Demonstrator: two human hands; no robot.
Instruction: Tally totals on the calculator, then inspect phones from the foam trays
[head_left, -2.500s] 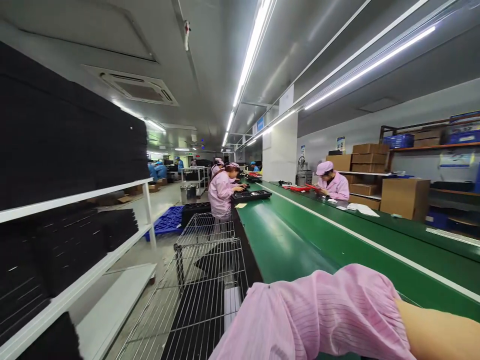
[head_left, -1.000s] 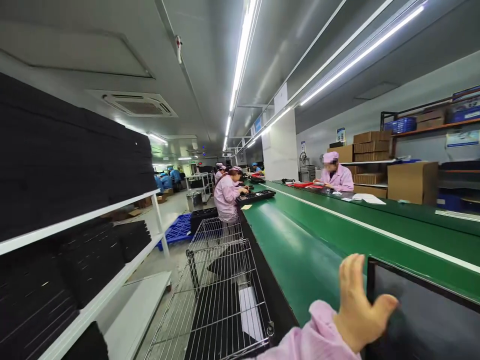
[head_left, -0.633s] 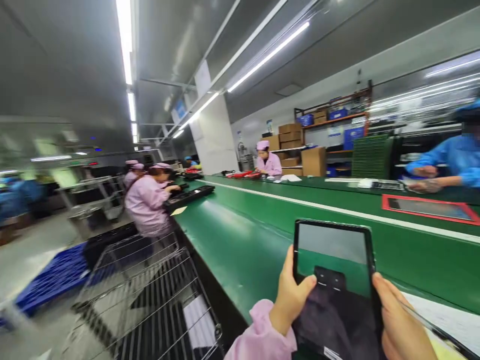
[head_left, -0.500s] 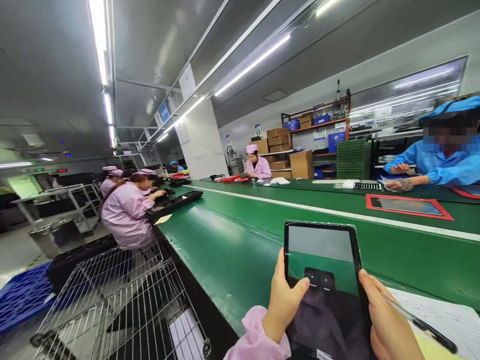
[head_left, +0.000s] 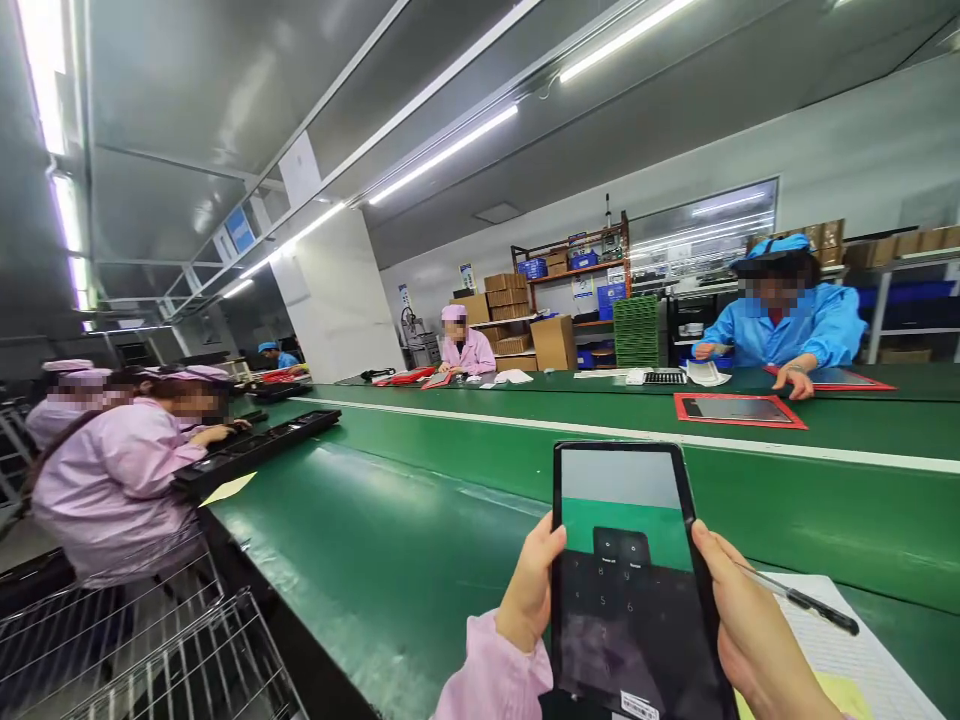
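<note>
I hold a black tablet (head_left: 626, 580) upright over the green conveyor belt (head_left: 420, 530), its screen showing a keypad. My left hand (head_left: 529, 590) grips its left edge, the thumb laid on the frame. My right hand (head_left: 750, 630) clasps the right edge and also holds a pen (head_left: 806, 598) that points off to the right. A pink sleeve (head_left: 495, 685) covers my left forearm.
A lined paper sheet (head_left: 855, 650) lies on the belt at right. A red-framed panel (head_left: 739, 408) lies farther back, near a person in blue (head_left: 787, 320). People in pink (head_left: 120, 470) work at a long black tray (head_left: 255, 450). A wire cart (head_left: 150, 650) stands at left.
My view has swung right from the black foam shelves to the belt. The tablet came up into both hands and now stays there; the person in blue has come into view.
</note>
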